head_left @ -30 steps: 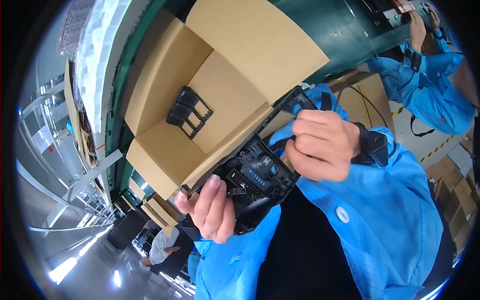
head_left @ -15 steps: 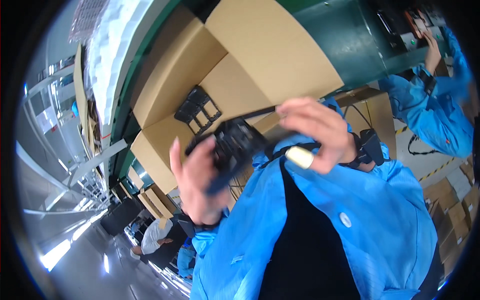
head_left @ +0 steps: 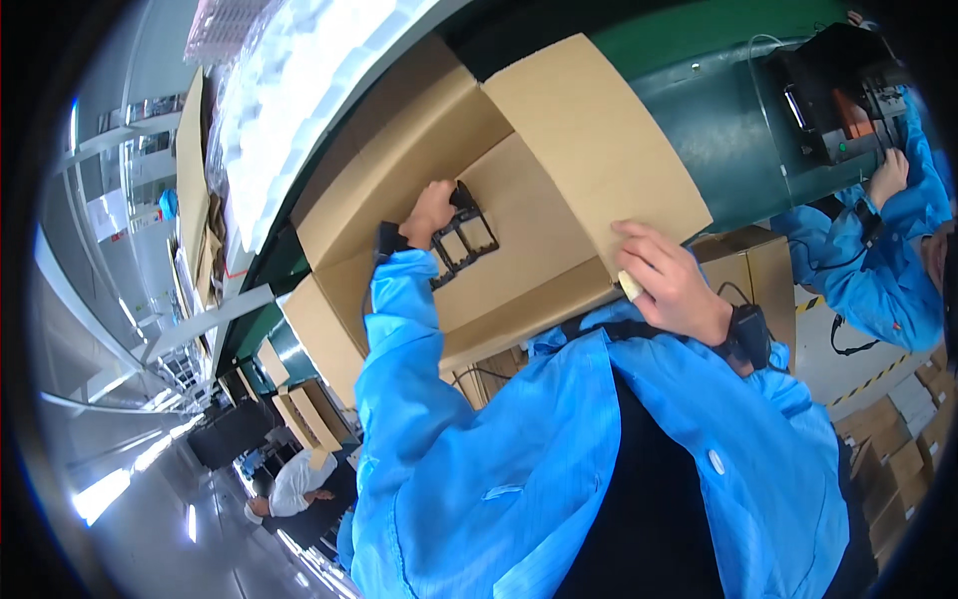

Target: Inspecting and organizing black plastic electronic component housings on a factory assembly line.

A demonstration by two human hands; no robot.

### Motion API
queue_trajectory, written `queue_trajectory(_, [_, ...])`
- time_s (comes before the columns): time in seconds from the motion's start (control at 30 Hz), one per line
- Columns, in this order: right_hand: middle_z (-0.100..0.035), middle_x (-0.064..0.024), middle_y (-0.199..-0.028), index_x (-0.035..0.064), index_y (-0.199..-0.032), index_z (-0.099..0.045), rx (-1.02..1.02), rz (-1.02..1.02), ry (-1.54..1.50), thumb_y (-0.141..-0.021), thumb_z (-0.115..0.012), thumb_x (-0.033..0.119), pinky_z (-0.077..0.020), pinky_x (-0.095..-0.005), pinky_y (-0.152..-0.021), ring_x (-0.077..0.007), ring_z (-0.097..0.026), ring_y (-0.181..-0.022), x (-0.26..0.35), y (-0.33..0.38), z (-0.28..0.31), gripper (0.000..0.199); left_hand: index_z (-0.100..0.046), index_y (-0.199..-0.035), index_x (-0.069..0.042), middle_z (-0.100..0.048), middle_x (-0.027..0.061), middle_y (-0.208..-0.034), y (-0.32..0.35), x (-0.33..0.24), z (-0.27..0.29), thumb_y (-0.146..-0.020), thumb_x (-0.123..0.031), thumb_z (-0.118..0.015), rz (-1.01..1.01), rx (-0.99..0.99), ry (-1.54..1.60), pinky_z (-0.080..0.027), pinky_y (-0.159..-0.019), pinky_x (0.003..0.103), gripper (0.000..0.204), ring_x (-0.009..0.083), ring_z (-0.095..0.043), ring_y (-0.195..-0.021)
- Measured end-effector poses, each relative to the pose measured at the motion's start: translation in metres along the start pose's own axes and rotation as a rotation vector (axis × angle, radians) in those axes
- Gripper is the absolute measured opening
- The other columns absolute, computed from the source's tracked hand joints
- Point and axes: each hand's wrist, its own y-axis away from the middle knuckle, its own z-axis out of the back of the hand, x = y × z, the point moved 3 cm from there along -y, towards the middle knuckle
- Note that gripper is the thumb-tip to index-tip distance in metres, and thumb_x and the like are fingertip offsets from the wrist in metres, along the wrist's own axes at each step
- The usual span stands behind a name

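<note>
Left hand (head_left: 431, 212): reached deep into the box, fingers closed on the top edge of the black part; the sleeve is stretched over the near wall, apparently so the part can be set flat on the box floor.
Part (head_left: 461, 242): a black plastic frame with square openings, lying against the pale inner floor of the box, touching the left hand; its lower end is hidden behind the blue cuff. Finer detail is too small to tell.
Box (head_left: 589, 140): a large open brown carton, tilted toward the wearer, its flaps spread wide; nothing besides the part is seen inside.
Right hand (head_left: 667, 282): fingers curled over the edge of the right flap and gripping it, seemingly to keep the flap folded back and the box steady; a pale tape or cot is worn on one fingertip, a dark band on the wrist.
Desk (head_left: 718, 120): a green surface behind the box, carrying it.
Co-worker (head_left: 878, 260): at the far right, in a blue coat, one hand raised to a dark machine (head_left: 833, 95); well apart from the box.
</note>
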Motion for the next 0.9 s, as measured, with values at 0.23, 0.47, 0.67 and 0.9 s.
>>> queue_trajectory(0.23, [-0.063,-0.0175,-0.108,-0.0055,-0.098,-0.063,-0.140,-0.158,-0.021,-0.068,-0.066,-0.010,-0.0532,-0.0462,-0.094,-0.0392,-0.061,-0.120,0.000,0.024,0.008,0.031,-0.052,-0.136,0.004,-0.062,0.0256,-0.125,0.010,0.003,-0.049,-0.082,-0.012,-0.076,0.019,-0.306,-0.078,-0.042,-0.108,0.049,0.062,0.0416,-0.056,-0.122])
queue_trajectory(0.47, [-0.067,-0.0197,-0.104,-0.0062,-0.096,-0.064,-0.269,-0.272,-0.038,-0.071,-0.064,-0.012,-0.0547,-0.0424,-0.089,-0.0394,-0.066,-0.110,-0.006,0.042,0.022,0.026,-0.054,-0.132,0.007,-0.058,0.0258,-0.131,0.031,-0.057,-0.056,-0.084,-0.005,-0.062,-0.046,-0.516,-0.208,-0.034,-0.114,0.052,0.050,0.0403,-0.051,-0.130])
queue_trajectory(0.67, [-0.069,-0.0184,-0.098,-0.0031,-0.099,-0.066,-0.591,-0.416,0.103,-0.080,-0.062,-0.006,-0.0549,-0.0358,-0.080,-0.0330,-0.069,-0.089,-0.025,0.060,0.058,0.020,-0.052,-0.139,0.003,-0.054,0.0258,-0.142,0.042,-0.072,-0.105,-0.088,-0.015,-0.066,-0.215,-0.149,0.155,-0.040,-0.112,0.050,0.056,0.0444,-0.046,-0.136])
queue_trajectory(0.9, [-0.067,-0.0192,-0.085,-0.0013,-0.093,-0.066,-0.620,-0.570,0.328,-0.079,-0.065,0.001,-0.0524,-0.0433,-0.069,-0.0361,-0.067,-0.078,-0.134,0.082,0.065,0.014,-0.065,-0.127,0.002,-0.069,0.0217,-0.122,0.084,-0.147,0.004,-0.093,-0.019,-0.068,0.022,-0.001,0.751,-0.050,-0.097,0.037,0.040,0.0325,-0.066,-0.112])
